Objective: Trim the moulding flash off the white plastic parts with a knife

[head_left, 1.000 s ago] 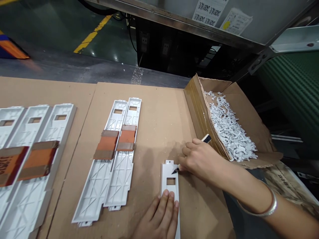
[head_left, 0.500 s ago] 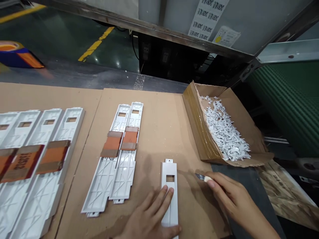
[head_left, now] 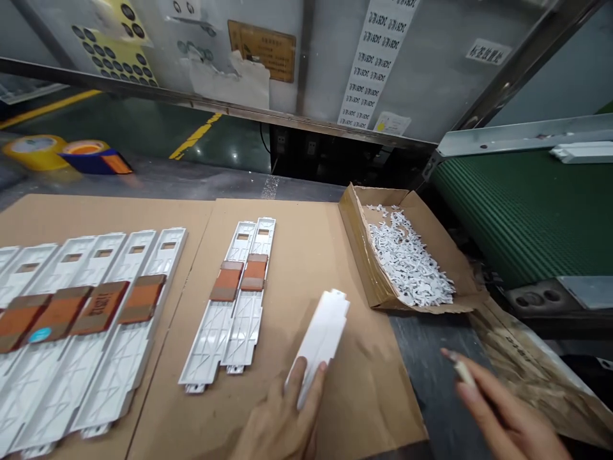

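A white plastic panel is tilted over the cardboard sheet, its smooth face showing. My left hand is closed around its lower end. At the right, over the dark table, my right hand grips a small knife with a pale handle; its blade is blurred. Two white ribbed parts lie side by side left of the panel, each with an orange-brown block across it. A row of several similar parts with blocks lies further left.
An open cardboard box of small white pieces stands beyond my hands. Green conveyor belt at the right, crumpled brown paper below it. Tape rolls sit at the back left, and a metal panel spans the top.
The white panel now has a different end toward the box, without the square window, and leans right. My right hand has moved right and down with the knife. The camera view has shifted upward.
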Action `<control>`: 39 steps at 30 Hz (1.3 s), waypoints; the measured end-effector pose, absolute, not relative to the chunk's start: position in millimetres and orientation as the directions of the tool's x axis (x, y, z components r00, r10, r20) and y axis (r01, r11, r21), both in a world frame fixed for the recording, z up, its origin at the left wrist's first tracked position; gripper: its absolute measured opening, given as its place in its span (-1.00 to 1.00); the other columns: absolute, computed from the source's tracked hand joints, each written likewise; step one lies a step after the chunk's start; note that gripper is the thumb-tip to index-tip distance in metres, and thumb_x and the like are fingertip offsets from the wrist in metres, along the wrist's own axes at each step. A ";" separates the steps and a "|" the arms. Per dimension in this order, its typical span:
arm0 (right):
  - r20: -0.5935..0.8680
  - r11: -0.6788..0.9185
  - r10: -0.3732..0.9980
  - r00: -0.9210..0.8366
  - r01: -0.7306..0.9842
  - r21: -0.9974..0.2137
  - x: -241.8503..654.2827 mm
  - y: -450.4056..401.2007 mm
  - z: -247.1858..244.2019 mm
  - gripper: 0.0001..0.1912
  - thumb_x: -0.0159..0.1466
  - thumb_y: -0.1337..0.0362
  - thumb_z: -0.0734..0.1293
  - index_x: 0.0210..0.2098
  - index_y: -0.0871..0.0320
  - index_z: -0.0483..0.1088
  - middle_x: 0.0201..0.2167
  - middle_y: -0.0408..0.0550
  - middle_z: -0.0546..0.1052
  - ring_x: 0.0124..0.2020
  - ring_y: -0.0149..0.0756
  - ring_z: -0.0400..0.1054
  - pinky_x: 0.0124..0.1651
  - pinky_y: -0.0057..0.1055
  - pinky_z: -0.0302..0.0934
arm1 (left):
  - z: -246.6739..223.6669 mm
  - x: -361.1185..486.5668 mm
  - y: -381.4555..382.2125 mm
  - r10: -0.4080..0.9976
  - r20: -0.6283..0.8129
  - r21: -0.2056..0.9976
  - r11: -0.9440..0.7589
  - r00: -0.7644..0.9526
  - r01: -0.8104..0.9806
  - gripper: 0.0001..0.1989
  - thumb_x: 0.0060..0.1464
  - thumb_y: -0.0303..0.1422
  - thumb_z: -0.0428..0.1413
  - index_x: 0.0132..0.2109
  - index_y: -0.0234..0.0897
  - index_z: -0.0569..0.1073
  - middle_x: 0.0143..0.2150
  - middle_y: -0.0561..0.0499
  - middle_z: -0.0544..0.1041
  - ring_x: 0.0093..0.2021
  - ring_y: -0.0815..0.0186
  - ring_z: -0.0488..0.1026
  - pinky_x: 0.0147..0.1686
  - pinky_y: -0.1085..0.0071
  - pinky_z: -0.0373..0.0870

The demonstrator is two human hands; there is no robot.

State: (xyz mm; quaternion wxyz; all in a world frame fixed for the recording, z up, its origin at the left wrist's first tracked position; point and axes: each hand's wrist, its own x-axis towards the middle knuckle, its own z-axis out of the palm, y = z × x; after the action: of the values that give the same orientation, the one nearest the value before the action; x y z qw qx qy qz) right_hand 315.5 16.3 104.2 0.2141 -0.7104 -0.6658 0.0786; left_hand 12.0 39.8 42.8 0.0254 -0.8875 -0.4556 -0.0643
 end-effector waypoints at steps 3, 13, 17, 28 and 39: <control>0.124 0.182 0.981 -0.146 0.912 -0.367 278.1 33.1 82.4 -0.67 0.34 0.21 0.15 0.07 0.07 0.29 -0.03 -0.05 0.49 -0.05 -0.28 0.41 -0.11 -0.49 0.34 | 25.6 10.9 23.3 0.847 0.133 -0.052 -0.513 0.515 0.857 -0.35 -0.17 -0.42 0.13 0.16 -0.26 0.31 0.15 -0.14 0.37 -0.42 0.30 0.45 -0.74 0.52 0.26; 0.052 0.396 0.918 -0.393 0.911 -0.115 192.7 63.8 50.0 -0.63 0.41 0.20 -0.02 -0.20 0.12 0.37 -0.43 -0.09 0.49 -0.44 -0.31 0.43 -0.48 -0.45 0.21 | 11.8 25.4 9.1 0.843 0.092 -0.066 -0.525 0.529 0.848 -0.34 -0.17 -0.02 0.21 0.05 -0.30 0.43 0.05 -0.27 0.44 -0.67 0.41 0.31 -0.84 0.51 0.22; 0.050 0.421 0.907 -0.419 0.904 -0.068 185.1 64.7 46.2 -0.63 0.41 0.20 -0.03 -0.25 0.14 0.36 -0.45 -0.08 0.48 -0.46 -0.31 0.40 -0.46 -0.43 0.15 | 15.0 22.5 13.6 0.836 0.094 -0.027 -0.541 0.541 0.841 -0.32 -0.23 0.02 0.23 0.03 -0.27 0.45 0.01 -0.22 0.48 -0.66 0.38 0.32 -0.84 0.48 0.24; -0.007 0.444 0.896 -0.444 0.896 -0.030 182.5 69.2 41.0 -0.59 0.40 0.17 -0.03 -0.43 0.08 0.31 -0.56 -0.14 0.40 -0.54 -0.29 0.34 -0.50 -0.39 0.04 | 8.8 21.5 14.6 0.827 0.159 -0.022 -0.543 0.540 0.839 -0.41 -0.14 0.00 0.16 0.00 -0.25 0.48 -0.04 -0.18 0.52 -0.71 0.42 0.24 -0.86 0.48 0.18; -0.080 0.465 0.883 -0.463 0.886 0.000 184.0 70.5 38.6 -0.59 0.41 0.17 -0.04 -0.35 0.09 0.35 -0.52 -0.13 0.44 -0.52 -0.31 0.38 -0.51 -0.41 0.06 | 7.6 22.8 12.9 0.835 0.150 -0.009 -0.535 0.530 0.845 -0.45 -0.11 -0.07 0.15 0.00 -0.29 0.48 -0.03 -0.21 0.51 -0.71 0.43 0.24 -0.87 0.49 0.16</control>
State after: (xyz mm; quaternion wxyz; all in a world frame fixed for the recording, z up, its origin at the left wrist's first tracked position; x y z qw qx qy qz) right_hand 184.0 70.5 38.6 -0.0344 -0.5170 -0.8550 0.0207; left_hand 22.8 12.9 7.6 0.0401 -0.8738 -0.4805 -0.0637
